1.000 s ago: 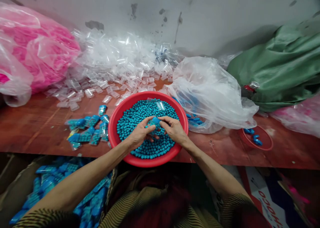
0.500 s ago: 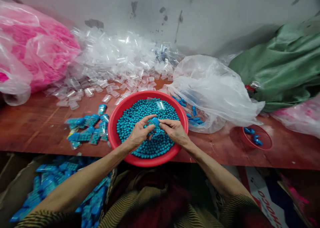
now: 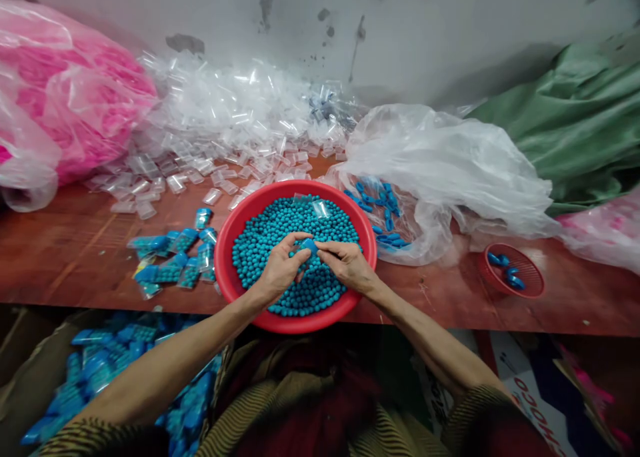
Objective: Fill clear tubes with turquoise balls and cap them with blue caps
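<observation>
**Blue-capped container held over the middle of the red basin**

The container is above the blue beads, a touch right of the basin's centre. It lies between the two hands, so neither has any gap to cross. The left hand, on the basin's left half, curls thumb and fingers around the body. The right hand, on the basin's right half, has its thumb and forefinger drawn narrow at the cap's right edge.

What matters is how the long axis lies: it seems to slant from the left palm toward the right fingertips, cap end to the right, though the left fingers hide most of the body and I cannot tell the exact angle. Nor can I tell whether the cap is fully seated.

Two clear containers lie on the beads toward the basin's far side. Bead-filled containers are just left of the basin, and loose blue caps are in the plastic bag to its right.
</observation>
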A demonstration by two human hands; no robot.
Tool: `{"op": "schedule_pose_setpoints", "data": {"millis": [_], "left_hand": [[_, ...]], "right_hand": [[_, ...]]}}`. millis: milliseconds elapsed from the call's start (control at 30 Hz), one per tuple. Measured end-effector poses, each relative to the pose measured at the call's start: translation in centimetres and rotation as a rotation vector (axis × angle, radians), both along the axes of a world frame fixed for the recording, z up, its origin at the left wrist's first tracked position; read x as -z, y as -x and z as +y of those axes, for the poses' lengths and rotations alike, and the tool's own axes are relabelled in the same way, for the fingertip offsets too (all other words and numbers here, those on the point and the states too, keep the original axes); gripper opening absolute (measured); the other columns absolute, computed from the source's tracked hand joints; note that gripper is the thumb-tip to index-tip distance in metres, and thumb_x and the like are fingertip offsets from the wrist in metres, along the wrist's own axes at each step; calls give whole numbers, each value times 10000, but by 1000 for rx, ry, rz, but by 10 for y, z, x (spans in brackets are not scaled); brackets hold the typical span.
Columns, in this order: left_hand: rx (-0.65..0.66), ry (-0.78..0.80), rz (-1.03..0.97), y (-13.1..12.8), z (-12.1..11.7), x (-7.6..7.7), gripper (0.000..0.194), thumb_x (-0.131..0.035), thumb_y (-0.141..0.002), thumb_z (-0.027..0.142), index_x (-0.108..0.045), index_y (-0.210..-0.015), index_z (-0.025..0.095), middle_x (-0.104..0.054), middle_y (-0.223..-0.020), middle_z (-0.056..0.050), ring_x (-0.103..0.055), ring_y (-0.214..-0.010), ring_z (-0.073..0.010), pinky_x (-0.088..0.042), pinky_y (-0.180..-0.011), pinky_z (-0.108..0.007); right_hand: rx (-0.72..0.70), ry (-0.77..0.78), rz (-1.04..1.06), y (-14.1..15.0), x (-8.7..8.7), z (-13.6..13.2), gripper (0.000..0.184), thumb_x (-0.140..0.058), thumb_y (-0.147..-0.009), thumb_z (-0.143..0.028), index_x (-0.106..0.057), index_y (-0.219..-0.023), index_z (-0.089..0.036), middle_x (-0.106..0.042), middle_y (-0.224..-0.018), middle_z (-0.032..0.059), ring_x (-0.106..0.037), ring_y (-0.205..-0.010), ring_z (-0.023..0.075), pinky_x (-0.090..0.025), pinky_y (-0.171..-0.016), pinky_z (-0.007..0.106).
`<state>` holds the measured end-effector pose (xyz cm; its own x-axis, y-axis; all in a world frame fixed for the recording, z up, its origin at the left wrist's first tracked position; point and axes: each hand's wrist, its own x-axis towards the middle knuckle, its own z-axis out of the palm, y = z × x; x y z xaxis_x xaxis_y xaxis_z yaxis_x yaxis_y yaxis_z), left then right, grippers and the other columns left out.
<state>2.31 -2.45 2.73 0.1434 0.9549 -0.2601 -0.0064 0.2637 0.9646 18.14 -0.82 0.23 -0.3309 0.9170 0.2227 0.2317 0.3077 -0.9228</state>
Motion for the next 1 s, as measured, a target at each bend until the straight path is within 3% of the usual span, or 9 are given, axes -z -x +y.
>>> {"op": "schedule_pose_setpoints", "data": {"millis": [133, 267, 400, 500, 600, 700, 767, 900, 1000], "left_hand": [[106, -43, 125, 3, 14, 6, 434, -579, -733, 314, -488, -1138, 184, -535, -696, 46, -466, -474, -65, -362, -431, -192], [175, -194, 196, 10, 23, 0, 246, -603, -691, 239, -557, -921, 164, -570, -705, 36, -523, -636, -89, -429, -611, -218], [201, -101, 87, 13, 19, -5, 281, -587, -716, 299, -478, -942, 173, -531, -671, 51, -519, -579, -89, -446, -566, -230], [227, -65, 111, 15, 15, -2, 317, -525, -771, 351, -454, -1029, 181, -467, -637, 63, -463, -492, -79, -403, -447, -200], [249, -136, 220, 19, 13, 3, 327, -499, -804, 329, -463, -1091, 177, -422, -624, 65, -419, -478, -70, -381, -430, -186], [316, -178, 272, 22, 11, 5, 383, -499, -814, 290, -431, -1177, 186, -440, -668, 54, -460, -522, -76, -426, -481, -202], [347, -126, 245, 23, 9, 5, 449, -484, -825, 292, -372, -1249, 198, -465, -716, 40, -510, -550, -91, -452, -491, -218], [344, -114, 222, 24, 4, 3, 568, -482, -828, 282, -274, -1355, 232, -518, -786, 18, -492, -493, -69, -420, -440, -195], [391, -125, 167, 27, -1, 3, 576, -493, -828, 289, -299, -1369, 249, -536, -809, 8, -432, -461, -43, -394, -424, -175]], "right_hand": [[-56, 98, -20, -9, -4, 13, 263, -560, -792, -264, -709, -988, -173, -676, -813, 32, -592, -665, 126, -482, -630, 263], [-167, 267, 105, -18, -16, 19, 289, -606, -752, -262, -678, -1020, -180, -633, -842, 11, -536, -558, 73, -470, -539, 230], [-90, 443, 349, -12, -21, 18, 399, -662, -702, -338, -611, -1062, -171, -618, -866, 14, -591, -613, 102, -511, -512, 239], [32, 442, 353, -2, -17, 16, 551, -659, -699, -364, -516, -1197, -176, -602, -855, 9, -581, -576, 104, -502, -458, 238], [48, 308, 176, 3, -15, 14, 558, -624, -735, -308, -477, -1258, -184, -604, -942, 32, -553, -575, 89, -478, -458, 223], [-31, 172, 6, 6, -15, 13, 554, -591, -769, -244, -449, -1301, -180, -607, -1020, 58, -525, -588, 75, -463, -512, 217], [-64, 169, -23, 8, -15, 14, 588, -585, -781, -231, -402, -1337, -178, -608, -1043, 65, -504, -561, 62, -455, -516, 213], [-92, 316, 47, 8, -15, 12, 580, -561, -814, -278, -354, -1350, -191, -594, -1084, 67, -479, -485, 31, -432, -433, 186], [-324, 490, 89, -3, -22, 11, 628, -583, -811, -283, -309, -1370, -198, -601, -1070, 66, -573, -560, 54, -480, -472, 189]]}}
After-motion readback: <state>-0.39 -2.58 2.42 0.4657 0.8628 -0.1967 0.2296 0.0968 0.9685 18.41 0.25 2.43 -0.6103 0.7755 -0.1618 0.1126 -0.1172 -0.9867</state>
